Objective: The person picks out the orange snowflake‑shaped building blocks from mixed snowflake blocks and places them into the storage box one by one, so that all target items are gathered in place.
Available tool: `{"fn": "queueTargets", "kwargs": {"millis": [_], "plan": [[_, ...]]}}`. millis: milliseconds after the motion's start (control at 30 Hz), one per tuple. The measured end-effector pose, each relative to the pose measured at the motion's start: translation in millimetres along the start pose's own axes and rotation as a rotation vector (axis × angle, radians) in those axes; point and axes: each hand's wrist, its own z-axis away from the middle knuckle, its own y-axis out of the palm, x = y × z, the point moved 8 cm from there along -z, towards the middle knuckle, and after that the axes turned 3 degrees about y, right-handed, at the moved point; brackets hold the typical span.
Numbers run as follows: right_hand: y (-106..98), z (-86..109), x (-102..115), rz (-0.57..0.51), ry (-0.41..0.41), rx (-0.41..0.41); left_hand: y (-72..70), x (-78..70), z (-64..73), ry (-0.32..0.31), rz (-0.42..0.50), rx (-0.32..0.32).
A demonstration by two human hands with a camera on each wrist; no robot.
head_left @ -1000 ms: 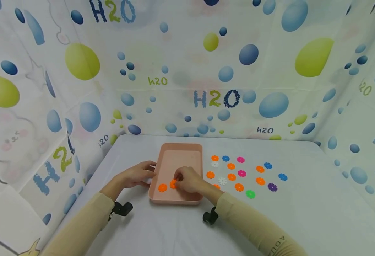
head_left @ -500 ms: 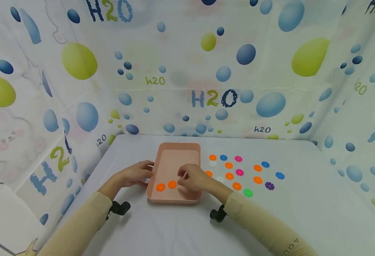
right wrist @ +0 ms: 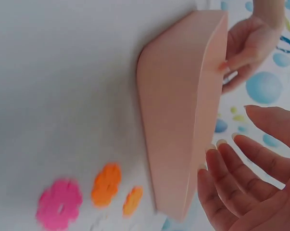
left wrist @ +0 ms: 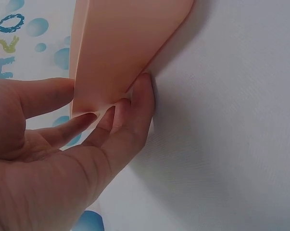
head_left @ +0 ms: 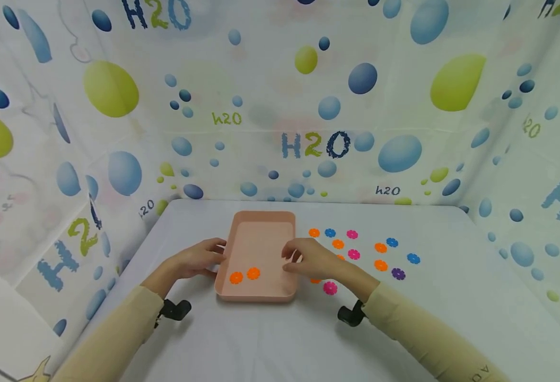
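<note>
My left hand (head_left: 199, 259) holds the left edge of a pink-orange tray (head_left: 261, 239). In the left wrist view its fingers (left wrist: 144, 98) are bent around the tray's wall (left wrist: 130, 43). Two orange notched, flower-shaped plastic discs, a left orange disc (head_left: 236, 277) and a right orange disc (head_left: 253, 273), lie flat near the tray's front. Over the tray's right rim hovers my right hand (head_left: 311, 257), fingers loosely bent and apart, holding nothing. The right wrist view shows its spread fingers (right wrist: 238, 175) beside the rim.
Several loose discs lie on the white table right of the tray, among them a pink disc (head_left: 330, 288), a purple disc (head_left: 398, 274) and a blue disc (head_left: 413, 258). My right hand and forearm hide some. A patterned cloth (head_left: 261, 106) hangs behind.
My right hand has let go of an orange disc inside the tray and moved right to the tray's right rim. A pink disc now shows beside the tray. The left hand stays at the tray's edge.
</note>
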Motion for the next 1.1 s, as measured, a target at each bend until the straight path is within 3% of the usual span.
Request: {"fn": "queueTargets", "kwargs": {"millis": [300, 733, 1100], "plan": [[-34.1, 30.0, -29.9, 0.019, 0.018, -0.040, 1.7, 0.2, 2.4, 0.009, 0.008, 0.015], [-90.1, 61.5, -72.7, 0.095, 0.058, -0.170, -2.6, -0.6, -1.1, 0.016, 0.007, -0.001], [-99.5, 82.8, -113.7, 0.113, 0.168, -0.172, -0.6, -1.1, 1.3, 0.030, 0.023, 0.021]]}}
